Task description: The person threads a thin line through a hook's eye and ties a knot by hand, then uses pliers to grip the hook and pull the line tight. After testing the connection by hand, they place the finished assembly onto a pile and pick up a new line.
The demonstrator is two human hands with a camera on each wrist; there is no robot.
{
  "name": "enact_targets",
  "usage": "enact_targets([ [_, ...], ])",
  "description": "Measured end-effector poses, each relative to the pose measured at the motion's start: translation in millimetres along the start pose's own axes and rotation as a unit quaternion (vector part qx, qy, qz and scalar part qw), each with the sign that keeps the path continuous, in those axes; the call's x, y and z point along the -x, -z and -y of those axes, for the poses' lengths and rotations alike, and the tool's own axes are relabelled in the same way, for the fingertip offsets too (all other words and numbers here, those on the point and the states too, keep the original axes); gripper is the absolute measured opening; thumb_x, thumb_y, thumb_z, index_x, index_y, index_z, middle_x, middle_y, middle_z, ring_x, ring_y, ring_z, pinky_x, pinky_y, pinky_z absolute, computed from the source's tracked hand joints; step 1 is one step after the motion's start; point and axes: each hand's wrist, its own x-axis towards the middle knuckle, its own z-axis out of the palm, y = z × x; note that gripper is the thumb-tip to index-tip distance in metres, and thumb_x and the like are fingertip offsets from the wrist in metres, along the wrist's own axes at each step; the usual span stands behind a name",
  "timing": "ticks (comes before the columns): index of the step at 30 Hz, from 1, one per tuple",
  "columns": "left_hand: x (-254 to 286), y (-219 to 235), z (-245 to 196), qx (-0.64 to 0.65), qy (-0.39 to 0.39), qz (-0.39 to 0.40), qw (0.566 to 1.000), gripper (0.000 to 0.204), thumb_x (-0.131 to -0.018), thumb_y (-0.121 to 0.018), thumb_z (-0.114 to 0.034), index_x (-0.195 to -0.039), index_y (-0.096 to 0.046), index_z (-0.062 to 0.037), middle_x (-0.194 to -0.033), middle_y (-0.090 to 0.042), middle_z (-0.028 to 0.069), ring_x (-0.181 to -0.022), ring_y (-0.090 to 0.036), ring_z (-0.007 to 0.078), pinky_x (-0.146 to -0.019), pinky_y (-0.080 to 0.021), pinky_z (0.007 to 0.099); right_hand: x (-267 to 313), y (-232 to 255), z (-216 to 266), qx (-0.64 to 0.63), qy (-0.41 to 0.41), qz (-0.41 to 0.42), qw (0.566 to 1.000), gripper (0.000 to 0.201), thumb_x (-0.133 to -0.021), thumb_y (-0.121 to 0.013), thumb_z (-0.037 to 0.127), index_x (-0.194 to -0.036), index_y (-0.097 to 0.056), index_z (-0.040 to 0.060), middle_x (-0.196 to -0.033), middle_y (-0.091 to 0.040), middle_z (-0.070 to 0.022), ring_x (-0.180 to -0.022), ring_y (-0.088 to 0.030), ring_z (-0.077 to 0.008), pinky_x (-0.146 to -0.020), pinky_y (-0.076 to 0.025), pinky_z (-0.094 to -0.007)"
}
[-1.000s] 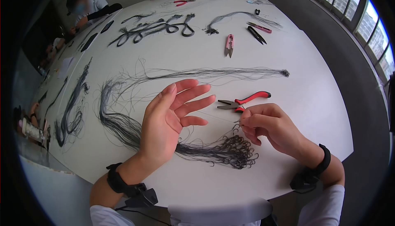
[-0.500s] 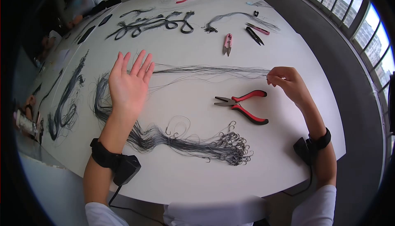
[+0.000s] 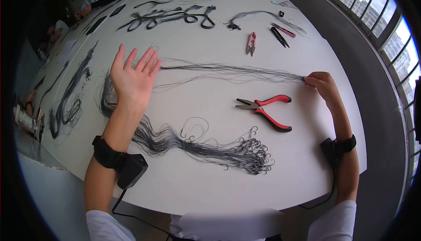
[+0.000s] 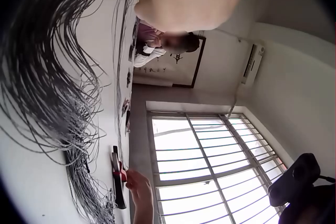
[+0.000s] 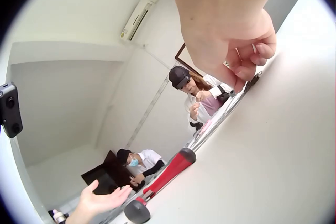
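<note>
At the right side of the table my right hand [image 3: 323, 85] pinches the dark end of a long thin bundle of fishing lines [image 3: 228, 70]. The right wrist view shows its curled fingers [image 5: 247, 71] low over the white surface. My left hand [image 3: 133, 81] is held palm up, fingers spread, above the bundle's other end, and holds nothing I can see. Nearer me, a thick hank of dark lines [image 3: 149, 140] curves across the table to a cluster of fish hooks [image 3: 256, 157]. Red-handled pliers [image 3: 267, 109] lie with jaws apart between the two bundles.
Pink thread snips [image 3: 251, 43] and black snips [image 3: 280, 37] lie farther back. Looped dark line bundles [image 3: 175, 19] and another hooked bundle [image 3: 234, 25] are beyond. A loose hank [image 3: 70, 96] lies at left. Other people sit around the white table [image 3: 210, 197].
My right hand has gone from beside the hook cluster to the thin bundle's far right end and taken hold of it. My left hand has moved left and back, fingers spread.
</note>
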Motion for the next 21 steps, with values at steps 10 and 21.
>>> enact_targets([
  [10, 22.6, -13.1, 3.8, -0.085, 0.073, 0.049, 0.992, 0.053, -0.087, -0.052, -0.034, -0.124, -0.036, 0.0014, -0.121, -0.049, 0.0216, -0.114, -0.048, 0.0280, -0.094, -0.039, 0.0378, -2.4, 4.8, -5.9, 0.017, -0.020, -0.010, 1.000, 0.018, -0.078, -0.060, 0.017, -0.071, -0.065, 0.0007, -0.060, -0.054, -0.0006, -0.057, -0.046, -0.0074, -0.052, -0.033, -0.0218],
  [21, 50.0, -29.0, 17.2, -0.316, 0.161, 0.221, 0.908, 0.024, -0.090, -0.049, -0.020, -0.103, -0.056, -0.0017, -0.082, -0.060, 0.0047, -0.074, -0.059, 0.0136, -0.065, -0.046, 0.0254, 2.9, -0.8, 4.3, -0.003, 0.060, -0.100, 0.993, 0.011, -0.078, -0.056, 0.011, -0.075, -0.058, 0.0013, -0.063, -0.053, -0.0013, -0.058, -0.049, -0.0077, -0.052, -0.036, -0.0227],
])
